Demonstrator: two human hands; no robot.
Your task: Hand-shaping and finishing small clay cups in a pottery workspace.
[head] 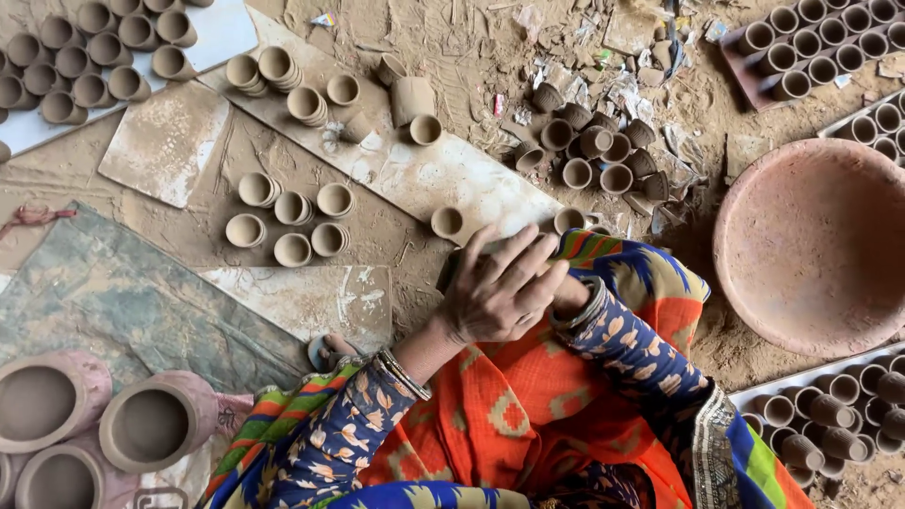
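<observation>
My left hand (495,297) lies flat, fingers stretched out, over my lap and covers most of my right hand (568,294), of which only the bangled wrist shows. A dark edge of something (447,270) pokes out under the left fingertips; what it is I cannot tell. Two small unfired clay cups (446,221) (568,220) stand on the dirt just beyond my hands, at the end of a long white board (415,174).
Several small cups (290,209) stand grouped on the ground to the left; darker cups (594,151) lie heaped among litter. Trays of cups fill the top left (85,57), top right (820,38) and bottom right (830,415). A large clay bowl (820,245) sits right; bigger pots (151,419) bottom left.
</observation>
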